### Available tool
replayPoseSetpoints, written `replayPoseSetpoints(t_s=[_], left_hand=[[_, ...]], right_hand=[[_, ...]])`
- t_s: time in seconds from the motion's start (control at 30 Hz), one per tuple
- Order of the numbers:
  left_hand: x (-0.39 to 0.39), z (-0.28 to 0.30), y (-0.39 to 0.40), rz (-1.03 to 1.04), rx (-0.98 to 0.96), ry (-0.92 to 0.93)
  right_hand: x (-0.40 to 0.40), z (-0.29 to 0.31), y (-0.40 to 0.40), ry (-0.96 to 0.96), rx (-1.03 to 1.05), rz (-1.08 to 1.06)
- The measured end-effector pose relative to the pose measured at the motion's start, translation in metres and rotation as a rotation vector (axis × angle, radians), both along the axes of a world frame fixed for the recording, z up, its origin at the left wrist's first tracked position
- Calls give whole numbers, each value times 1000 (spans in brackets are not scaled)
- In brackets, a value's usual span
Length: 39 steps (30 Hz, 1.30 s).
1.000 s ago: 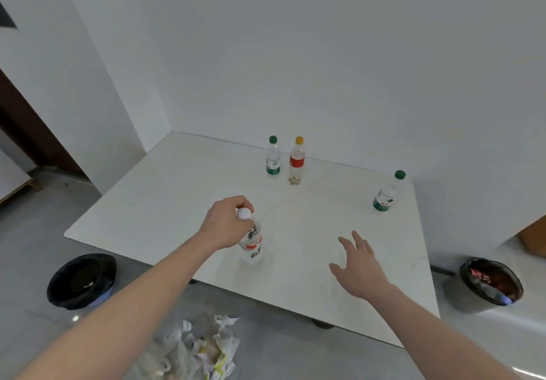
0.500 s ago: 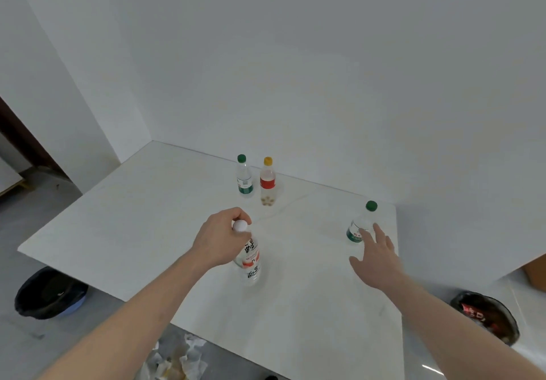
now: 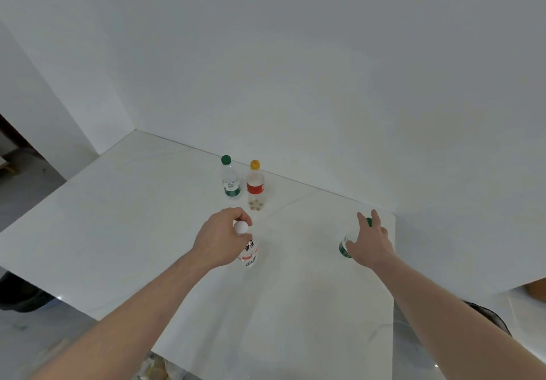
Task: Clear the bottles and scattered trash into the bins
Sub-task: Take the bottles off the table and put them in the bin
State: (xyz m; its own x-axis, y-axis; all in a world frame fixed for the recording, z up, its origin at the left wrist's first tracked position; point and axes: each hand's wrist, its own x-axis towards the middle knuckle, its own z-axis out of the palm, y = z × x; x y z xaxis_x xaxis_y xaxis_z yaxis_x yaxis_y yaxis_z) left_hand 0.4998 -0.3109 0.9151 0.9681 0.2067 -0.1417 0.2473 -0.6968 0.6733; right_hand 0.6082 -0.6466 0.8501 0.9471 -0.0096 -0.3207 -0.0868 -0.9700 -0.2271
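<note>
A clear bottle with a white cap and a red-and-white label (image 3: 249, 254) stands near the middle of the white table (image 3: 118, 217). My left hand (image 3: 220, 241) grips it around the neck just below the cap. Near the table's right edge stands a green-capped bottle (image 3: 343, 249), mostly hidden behind my right hand (image 3: 370, 242). That hand is spread over it with straight fingers, and the green cap shows between two of them. At the back stand another green-capped bottle (image 3: 230, 183) and a red-labelled bottle with a yellow cap (image 3: 255, 186).
A black bin (image 3: 20, 297) sits on the floor beyond the table's left edge. A second black bin (image 3: 490, 319) stands at the right, partly behind my right forearm. Crumpled paper trash (image 3: 156, 369) lies on the floor by the table's near edge. White walls close the back.
My right hand has reached forward and right, from the table's front to over the right green-capped bottle. The view has moved closer and tilted up. My left hand stays on the white-capped bottle.
</note>
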Motion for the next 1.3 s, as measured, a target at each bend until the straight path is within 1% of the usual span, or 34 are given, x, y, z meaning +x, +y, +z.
replayPoseSetpoints(t_s=[0.1, 0.3, 0.5, 0.63, 0.87, 1.0, 1.07, 1.3], left_hand=[[-3, 3, -8, 26, 1, 7], [-42, 5, -31, 147, 30, 11], [-92, 5, -66, 247, 40, 23], [-127, 2, -84, 264, 12, 31], [-180, -2, -102, 205, -31, 29], [-212, -7, -115, 119, -3, 25], [-224, -10, -124, 87, 7, 24], [-252, -10, -169, 86, -19, 26]], right_hand=[[9, -5, -5, 33, 22, 40], [-4, -4, -11, -15, 99, 169], [-62, 1, -2, -35, 269, 305], [-112, 2, -4, -56, 345, 350], [-192, -5, -14, -87, 377, 310], [-237, -5, -26, -87, 361, 285], [-259, -3, -36, -93, 368, 257], [-314, 0, -89, -134, 380, 177]])
